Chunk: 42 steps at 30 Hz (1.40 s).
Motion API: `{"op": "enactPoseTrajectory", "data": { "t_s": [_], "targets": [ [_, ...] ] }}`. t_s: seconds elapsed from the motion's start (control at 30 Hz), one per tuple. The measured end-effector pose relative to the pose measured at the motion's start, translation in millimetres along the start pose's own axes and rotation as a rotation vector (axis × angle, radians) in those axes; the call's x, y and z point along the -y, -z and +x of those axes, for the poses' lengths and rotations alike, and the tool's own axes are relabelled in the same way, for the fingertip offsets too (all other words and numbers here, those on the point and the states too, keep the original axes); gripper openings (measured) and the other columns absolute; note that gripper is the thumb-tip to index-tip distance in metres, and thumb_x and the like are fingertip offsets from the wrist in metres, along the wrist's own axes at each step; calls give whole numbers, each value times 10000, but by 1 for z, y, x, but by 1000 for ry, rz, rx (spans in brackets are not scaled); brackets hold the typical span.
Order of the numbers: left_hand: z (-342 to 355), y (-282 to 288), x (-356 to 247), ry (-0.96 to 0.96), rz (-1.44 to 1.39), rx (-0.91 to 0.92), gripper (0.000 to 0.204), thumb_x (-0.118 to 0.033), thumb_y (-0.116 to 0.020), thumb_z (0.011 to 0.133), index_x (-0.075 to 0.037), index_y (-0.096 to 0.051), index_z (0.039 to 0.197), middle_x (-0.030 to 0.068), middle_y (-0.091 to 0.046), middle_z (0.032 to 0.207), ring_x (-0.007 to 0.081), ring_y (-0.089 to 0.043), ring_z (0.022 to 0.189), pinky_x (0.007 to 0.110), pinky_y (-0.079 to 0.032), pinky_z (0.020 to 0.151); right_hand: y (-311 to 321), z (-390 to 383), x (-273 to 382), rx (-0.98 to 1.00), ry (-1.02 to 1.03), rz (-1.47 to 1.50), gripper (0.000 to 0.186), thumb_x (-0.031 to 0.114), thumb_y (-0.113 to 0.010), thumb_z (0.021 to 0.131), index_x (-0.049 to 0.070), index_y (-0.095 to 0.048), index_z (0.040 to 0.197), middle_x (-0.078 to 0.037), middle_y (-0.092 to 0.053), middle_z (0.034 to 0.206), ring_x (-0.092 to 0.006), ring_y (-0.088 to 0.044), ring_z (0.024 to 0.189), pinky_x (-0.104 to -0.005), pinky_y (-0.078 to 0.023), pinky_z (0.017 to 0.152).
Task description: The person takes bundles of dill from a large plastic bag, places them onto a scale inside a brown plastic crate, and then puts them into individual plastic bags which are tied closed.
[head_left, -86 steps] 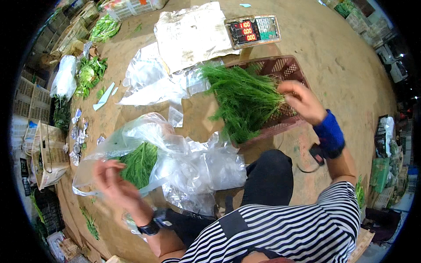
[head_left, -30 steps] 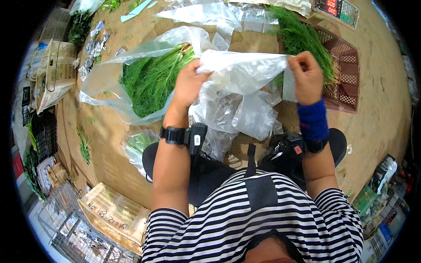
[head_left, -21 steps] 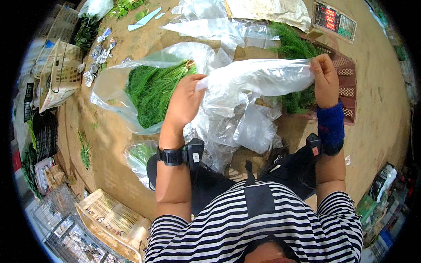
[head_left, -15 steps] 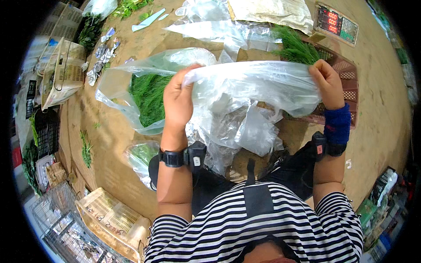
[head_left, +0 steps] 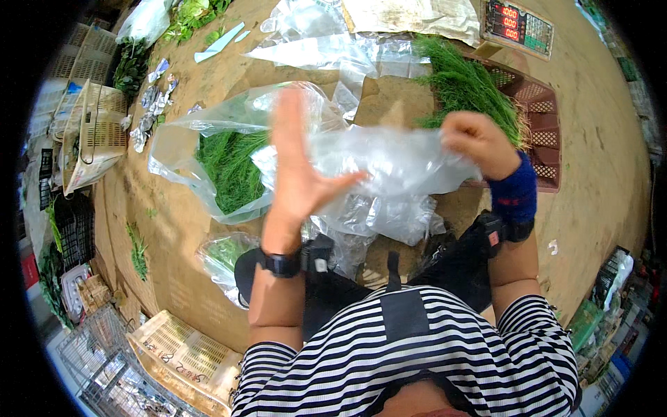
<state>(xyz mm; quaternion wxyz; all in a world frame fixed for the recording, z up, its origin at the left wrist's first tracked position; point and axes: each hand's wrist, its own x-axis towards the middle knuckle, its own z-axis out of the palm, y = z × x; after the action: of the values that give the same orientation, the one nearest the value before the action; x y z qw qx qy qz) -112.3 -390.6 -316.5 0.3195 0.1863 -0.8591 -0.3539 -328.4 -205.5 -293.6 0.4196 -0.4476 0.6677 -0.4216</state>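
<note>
My left hand (head_left: 298, 170), blurred, is open, thumb spread wide, at the left end of a clear plastic bag (head_left: 385, 160). My right hand (head_left: 478, 142) is closed on that bag's right end. Left of them an open bag (head_left: 176, 142) holds green feathery dill (head_left: 226, 174). Behind my right hand more dill (head_left: 462, 80), root ends to the right, lies in a brown plastic crate (head_left: 542, 121). Loose crumpled plastic sheets (head_left: 403, 222) lie beneath my hands.
A digital scale (head_left: 516, 26) and a pale sack (head_left: 410, 14) are at the back. Cream crates (head_left: 97, 132) line the left; another (head_left: 184, 351) stands at lower left beside a wire cage (head_left: 97, 354). A small bag of greens (head_left: 222, 257) lies by my left knee. Clutter (head_left: 604, 299) edges the right.
My hands went from the crate and left bag to stretching a clear bag between them. Just now my left fingers opened and rose, while my right hand moved left and down with the bag.
</note>
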Motion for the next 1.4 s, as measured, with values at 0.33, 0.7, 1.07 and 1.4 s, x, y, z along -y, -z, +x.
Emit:
{"op": "enactPoseTrajectory", "data": {
  "t_s": [0.33, 0.7, 1.07, 1.4],
  "targets": [
    [-13, 6, 2, 823, -1118, -60, 260, -193, -524, 848, 10, -552, 1008, 101, -607, 848, 178, -591, 706, 305, -494, 616, -13, 30, -10, -712, 31, 495, 646, 536, -319, 882, 110, -244, 1362, -110, -294, 1358, -247, -299, 1239, -411, -186, 1029],
    [-17, 15, 13, 690, -738, 607, 146, -163, -581, 803, -37, -617, 870, 13, -597, 786, 121, -518, 698, 252, -412, 637, -26, 39, -21, -413, 187, 185, 611, 469, -413, 871, 47, -346, 1308, -155, -378, 1307, -259, -365, 1211, -323, -271, 1008],
    [-17, 22, 29, 709, -535, 592, 316, -134, -621, 693, 7, -523, 959, 49, -553, 748, 146, -519, 657, 257, -415, 583, 10, -2, 5, 32, 219, 224, 146, 159, -601, 818, 14, -613, 812, -30, -593, 672, -80, -551, 569, -225, -432, 504],
    [0, -20, 53, 420, -103, 436, 473, -251, -570, 830, 34, -423, 1178, 147, -553, 982, 236, -528, 917, 358, -390, 820, -33, 16, -4, -110, 292, 584, 236, 229, -633, 802, 3, -584, 753, 9, -558, 630, -47, -499, 578, -210, -395, 505]
  ]
}}
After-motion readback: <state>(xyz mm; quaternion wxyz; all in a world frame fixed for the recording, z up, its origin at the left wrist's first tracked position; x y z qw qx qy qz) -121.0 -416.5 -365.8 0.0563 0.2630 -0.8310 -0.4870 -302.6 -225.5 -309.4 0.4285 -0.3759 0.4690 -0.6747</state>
